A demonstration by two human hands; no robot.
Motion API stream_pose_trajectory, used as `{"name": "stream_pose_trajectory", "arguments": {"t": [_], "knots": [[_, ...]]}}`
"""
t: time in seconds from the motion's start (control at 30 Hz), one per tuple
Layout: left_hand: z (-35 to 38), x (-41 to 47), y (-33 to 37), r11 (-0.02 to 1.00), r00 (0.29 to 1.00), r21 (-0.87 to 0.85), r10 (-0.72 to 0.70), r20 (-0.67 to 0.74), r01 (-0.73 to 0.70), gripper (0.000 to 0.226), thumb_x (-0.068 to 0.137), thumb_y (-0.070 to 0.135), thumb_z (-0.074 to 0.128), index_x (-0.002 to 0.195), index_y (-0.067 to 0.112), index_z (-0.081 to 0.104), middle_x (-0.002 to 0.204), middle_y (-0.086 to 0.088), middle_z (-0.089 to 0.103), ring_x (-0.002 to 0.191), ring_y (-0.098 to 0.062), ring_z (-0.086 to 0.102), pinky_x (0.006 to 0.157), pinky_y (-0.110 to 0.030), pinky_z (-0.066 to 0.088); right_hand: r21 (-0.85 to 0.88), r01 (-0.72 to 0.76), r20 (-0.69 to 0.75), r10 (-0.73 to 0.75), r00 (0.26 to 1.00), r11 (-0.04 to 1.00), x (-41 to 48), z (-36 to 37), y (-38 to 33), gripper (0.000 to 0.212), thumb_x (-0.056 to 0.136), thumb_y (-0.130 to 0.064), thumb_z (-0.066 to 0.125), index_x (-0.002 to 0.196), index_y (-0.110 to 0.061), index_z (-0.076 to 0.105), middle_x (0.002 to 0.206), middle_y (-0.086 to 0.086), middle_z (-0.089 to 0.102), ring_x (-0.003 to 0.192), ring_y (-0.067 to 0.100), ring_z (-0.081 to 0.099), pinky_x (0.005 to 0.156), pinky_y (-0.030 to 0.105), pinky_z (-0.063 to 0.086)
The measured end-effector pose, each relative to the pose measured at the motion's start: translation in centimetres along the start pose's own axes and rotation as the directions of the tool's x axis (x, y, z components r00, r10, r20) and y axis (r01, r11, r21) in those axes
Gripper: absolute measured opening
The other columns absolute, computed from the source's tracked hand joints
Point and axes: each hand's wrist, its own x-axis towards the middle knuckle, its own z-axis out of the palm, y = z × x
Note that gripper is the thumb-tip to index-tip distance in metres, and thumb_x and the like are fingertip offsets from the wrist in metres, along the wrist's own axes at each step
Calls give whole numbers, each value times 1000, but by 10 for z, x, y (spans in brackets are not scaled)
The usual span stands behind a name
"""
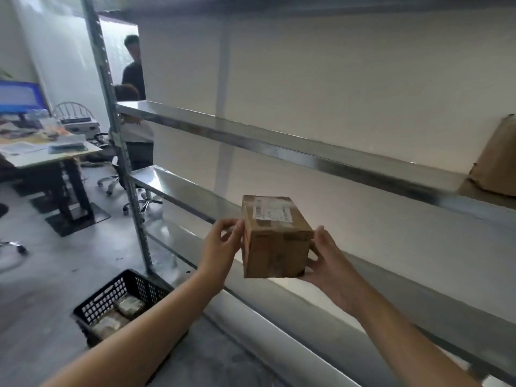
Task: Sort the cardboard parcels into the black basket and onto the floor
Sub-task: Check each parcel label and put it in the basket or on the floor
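Observation:
A small cardboard parcel [275,241] with a white label on top is held in the air in front of the metal shelves. My right hand [328,261] grips its right side and lower corner. My left hand [223,244] touches the parcel's left edge with thumb and fingertips. The black basket [111,294] stands on the floor at lower left, below my left forearm, with a few wrapped parcels [122,311] inside. A larger brown parcel [497,160] sits on the upper shelf at the far right.
Steel shelving [251,138] runs across the view, its upright post [122,152] just behind the basket. A desk with papers [44,146], office chairs and two people stand at the left. Grey floor [42,275] lies around the basket.

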Motion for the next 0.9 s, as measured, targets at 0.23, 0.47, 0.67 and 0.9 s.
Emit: {"name": "stream_pose_trajectory", "arguments": {"t": [0.23, 0.47, 0.67, 0.9], "knots": [[-91, 36, -9, 986, 977, 90, -151, 152, 139, 37, 97, 46, 50, 128, 29, 59, 119, 7, 67, 108, -6, 63, 86, -29, 57, -121, -94, -12, 93, 996, 988, 102, 72, 45, 40, 91, -40, 60, 124, -17, 66, 113, 7, 71, 91, 19, 64, 85, 43, 52], [-174, 91, -21, 946, 951, 105, -303, -51, 307, 25, 101, 45, 42, 111, 34, 63, 110, 7, 66, 112, -14, 57, 98, -45, 49, -130, -190, 103, 204, 974, 973, 202, 141, 95, 27, 86, -32, 70, 103, -14, 59, 106, 4, 71, 97, 24, 68, 85, 51, 57], [-211, 141, -58, 925, 907, 27, -367, -208, 380, 31, 97, 32, 56, 127, 22, 57, 123, -5, 64, 120, -22, 59, 100, -49, 50, -178, -202, 223, 239, 945, 963, 309, 157, 123, 37, 83, -21, 76, 103, -16, 45, 113, 2, 67, 95, 17, 70, 75, 44, 59], [-217, 201, -93, 882, 769, -75, -445, -458, 466, 34, 99, 37, 53, 132, 44, 50, 127, 0, 60, 118, -24, 58, 91, -51, 55, -237, -205, 371, 284, 884, 950, 427, 168, 164, 54, 74, -21, 85, 112, -18, 47, 125, 0, 60, 108, 20, 67, 73, 30, 57]]}}
